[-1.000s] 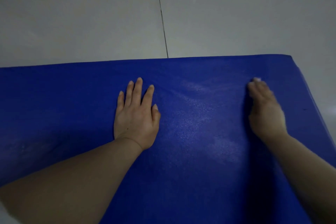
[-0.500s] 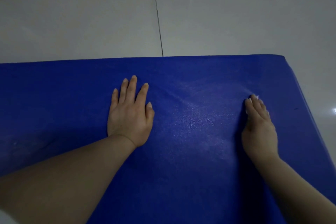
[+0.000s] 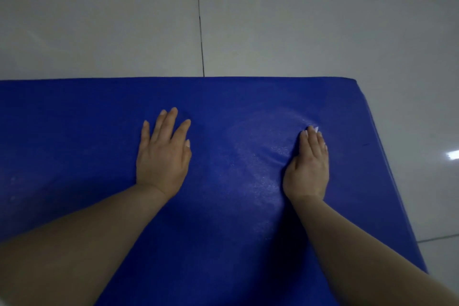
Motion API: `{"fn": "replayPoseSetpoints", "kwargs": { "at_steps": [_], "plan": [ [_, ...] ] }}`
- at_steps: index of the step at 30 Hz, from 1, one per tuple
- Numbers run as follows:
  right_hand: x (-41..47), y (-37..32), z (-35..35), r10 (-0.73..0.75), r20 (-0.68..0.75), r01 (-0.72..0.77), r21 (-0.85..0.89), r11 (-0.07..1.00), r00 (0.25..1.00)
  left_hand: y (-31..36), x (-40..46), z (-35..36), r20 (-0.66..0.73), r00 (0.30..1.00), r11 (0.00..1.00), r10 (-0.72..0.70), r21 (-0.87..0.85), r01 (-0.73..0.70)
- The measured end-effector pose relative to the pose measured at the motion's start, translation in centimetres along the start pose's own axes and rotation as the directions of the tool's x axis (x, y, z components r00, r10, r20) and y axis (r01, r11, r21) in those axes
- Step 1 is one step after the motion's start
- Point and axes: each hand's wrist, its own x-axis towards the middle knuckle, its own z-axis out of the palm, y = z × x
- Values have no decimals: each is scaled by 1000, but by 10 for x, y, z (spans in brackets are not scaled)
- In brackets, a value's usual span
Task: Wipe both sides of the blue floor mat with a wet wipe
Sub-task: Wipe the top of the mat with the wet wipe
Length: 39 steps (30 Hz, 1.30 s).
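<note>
Here we have the mat (image 3: 74, 131) filling the lower frame, lying flat on the tiled floor (image 3: 99, 20). Our left hand (image 3: 162, 156) rests on it at centre left, fingers straight and spread, holding nothing. At centre right our right hand (image 3: 308, 166) presses the wipe (image 3: 316, 129) flat under straight fingers; only a white edge peeks past the fingertips. A damp sheen lies between the hands. To wipe well, we should keep the left palm pinning the mat, use even overlapping strokes out to the edges, then flip it for the other side.
</note>
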Motion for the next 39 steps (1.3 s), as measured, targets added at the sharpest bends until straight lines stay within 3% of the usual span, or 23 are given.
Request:
{"fn": "replayPoseSetpoints", "kwargs": {
  "at_steps": [4,9,15,18,23,26,28,30,31,32,34,36,38,39],
  "plan": [
    [0,0,1,-5,-3,5,19,1000,1000,34,-33,1,63,997,996,-40,-76,45],
    [3,0,-3,-5,55,4,22,1000,998,53,-43,-6,271,943,979,-195,3,202],
    [1,-2,-5,8,70,-11,29,1000,998,49,-35,-24,404,897,983,-180,41,178],
    [-1,-2,-5,9,40,-10,19,1000,999,49,-41,-13,345,921,982,-181,14,188],
    [1,-1,-1,7,5,-7,17,1000,1000,49,-48,12,113,980,985,-164,-26,168],
    [2,-5,-4,37,-3,-37,-25,999,999,49,-46,14,112,979,985,-168,-4,170],
    [-15,-31,-2,-124,13,124,42,991,992,50,-43,13,114,980,987,-161,31,159],
    [-53,-55,9,-502,91,495,93,864,860,46,-42,13,116,980,986,-159,69,152],
    [-68,-53,11,-599,148,593,92,800,787,47,-44,14,111,981,986,-160,73,152],
    [-71,-42,8,-624,173,620,81,780,762,48,-46,15,108,982,986,-157,72,150],
    [-53,1,-8,-516,99,518,10,855,851,51,-49,15,95,984,988,-153,48,149],
    [-30,47,-30,-179,3,179,-87,980,984,52,-48,16,76,986,989,-149,26,147],
    [-24,60,-36,96,-28,-99,-134,986,995,50,-47,17,69,987,990,-143,27,142],
    [-32,44,-31,98,-45,-103,-121,987,994,50,-47,17,70,987,989,-146,29,144]
  ]
}}
